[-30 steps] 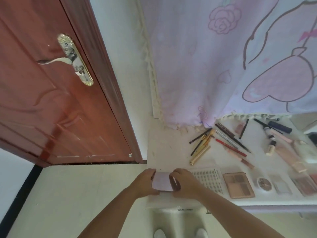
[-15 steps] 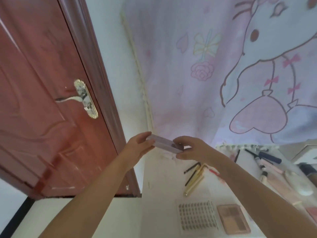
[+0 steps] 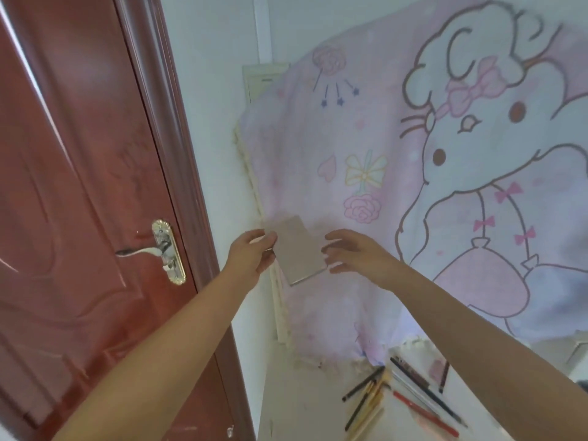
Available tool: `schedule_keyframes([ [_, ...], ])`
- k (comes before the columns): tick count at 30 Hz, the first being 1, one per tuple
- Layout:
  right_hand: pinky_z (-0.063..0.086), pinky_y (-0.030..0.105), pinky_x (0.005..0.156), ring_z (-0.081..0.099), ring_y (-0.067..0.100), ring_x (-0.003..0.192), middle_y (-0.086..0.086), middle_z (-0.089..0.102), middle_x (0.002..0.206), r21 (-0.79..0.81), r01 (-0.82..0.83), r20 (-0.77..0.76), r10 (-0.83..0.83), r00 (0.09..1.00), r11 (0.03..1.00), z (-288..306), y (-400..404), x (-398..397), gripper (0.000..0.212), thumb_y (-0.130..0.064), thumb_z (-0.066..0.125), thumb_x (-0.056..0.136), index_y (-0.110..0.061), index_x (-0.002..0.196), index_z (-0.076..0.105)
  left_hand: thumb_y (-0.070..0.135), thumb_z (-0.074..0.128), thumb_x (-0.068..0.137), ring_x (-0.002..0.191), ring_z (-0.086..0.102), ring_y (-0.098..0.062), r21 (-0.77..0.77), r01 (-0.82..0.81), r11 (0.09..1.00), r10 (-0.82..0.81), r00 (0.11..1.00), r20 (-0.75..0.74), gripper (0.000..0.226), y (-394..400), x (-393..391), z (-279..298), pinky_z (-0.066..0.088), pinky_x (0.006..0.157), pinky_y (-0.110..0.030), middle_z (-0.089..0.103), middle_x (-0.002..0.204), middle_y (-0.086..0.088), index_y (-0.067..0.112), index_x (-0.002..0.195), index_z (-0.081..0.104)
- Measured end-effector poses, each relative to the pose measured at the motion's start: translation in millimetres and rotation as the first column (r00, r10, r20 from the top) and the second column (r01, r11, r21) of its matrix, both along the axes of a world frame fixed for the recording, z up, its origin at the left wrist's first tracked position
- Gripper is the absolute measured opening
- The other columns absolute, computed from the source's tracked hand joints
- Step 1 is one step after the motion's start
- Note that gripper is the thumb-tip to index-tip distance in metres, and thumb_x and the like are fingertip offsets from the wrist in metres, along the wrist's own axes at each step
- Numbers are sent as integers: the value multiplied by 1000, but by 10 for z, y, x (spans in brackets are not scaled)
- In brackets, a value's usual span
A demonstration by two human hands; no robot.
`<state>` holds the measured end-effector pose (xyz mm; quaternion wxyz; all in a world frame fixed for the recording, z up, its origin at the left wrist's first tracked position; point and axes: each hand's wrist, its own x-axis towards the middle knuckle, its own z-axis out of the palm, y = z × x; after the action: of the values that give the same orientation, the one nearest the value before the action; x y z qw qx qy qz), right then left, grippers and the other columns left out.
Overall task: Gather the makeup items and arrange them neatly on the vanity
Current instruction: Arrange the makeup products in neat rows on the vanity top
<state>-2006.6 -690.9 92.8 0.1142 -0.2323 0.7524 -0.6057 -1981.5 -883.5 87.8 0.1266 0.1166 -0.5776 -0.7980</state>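
Held item: flat rectangular makeup case [image 3: 299, 249], pale grey-pink, raised high in front of the cartoon curtain [image 3: 413, 173]; a second ago at the front edge of the vanity, so now lifted well clear of the surface.

Left hand [image 3: 251, 254]: grips the case's left edge, thumb over the near face, fingers curled behind.

Right hand [image 3: 353, 251]: fingers spread and relaxed, tips just beside the case's right edge; contact hard to tell; half a second ago pinching that end, so apparently letting go or shifting grip.

Case orientation: broad face turned toward the camera, tilted, long side running up-left to down-right; half a second ago seen edge-on, so rotated in the hands.

Vanity [image 3: 302, 405]: white top, only the back left corner in view at the bottom, well below the case.

Pencils and liners [image 3: 397, 396]: loose fan on the vanity near the curtain hem, same place as before.

Surroundings: red-brown door [image 3: 79, 186] with a metal handle [image 3: 149, 249] on the left.

Camera: tipped upward compared with a second ago; palettes at the front of the vanity now out of view.

Meaning for the task: likely a look-over of the case, not a placement; case not yet set down, and its spot on the vanity undecided.
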Motion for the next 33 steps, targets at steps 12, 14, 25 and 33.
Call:
schedule_keyframes([
  [12,46,16,42,57,7,41,9,59,69,-38,20,40,-18,999,999,637,-105,-133,9,-6,51,89,-5,97,55,12,61,85,54,49,-11,-467,72,881,-146,981,-125,24,152,-252,614,42,47,-15,56,59,0,12,61,56],
  [14,48,17,41,58,8,39,11,59,66,-120,109,57,-103,993,987,697,-94,-126,4,-3,52,88,-5,85,55,17,59,87,58,49,-12,-556,15,831,-124,980,-158,22,143,-247,702,40,55,-18,57,64,0,14,65,59],
  [25,52,21,42,64,15,44,15,57,74,-553,279,319,-110,941,785,815,-67,-166,10,3,48,88,-2,97,48,-4,72,70,93,53,-1,-548,70,833,-268,919,-289,51,80,-184,670,51,76,-14,50,101,11,29,92,40],
  [33,39,18,80,48,6,104,-11,48,112,212,178,-427,-72,901,961,1034,77,-188,37,-33,67,78,-27,109,49,17,71,59,97,56,-24,-330,57,942,-165,936,-311,40,1,-154,982,43,97,-35,57,95,-2,23,89,45],
])
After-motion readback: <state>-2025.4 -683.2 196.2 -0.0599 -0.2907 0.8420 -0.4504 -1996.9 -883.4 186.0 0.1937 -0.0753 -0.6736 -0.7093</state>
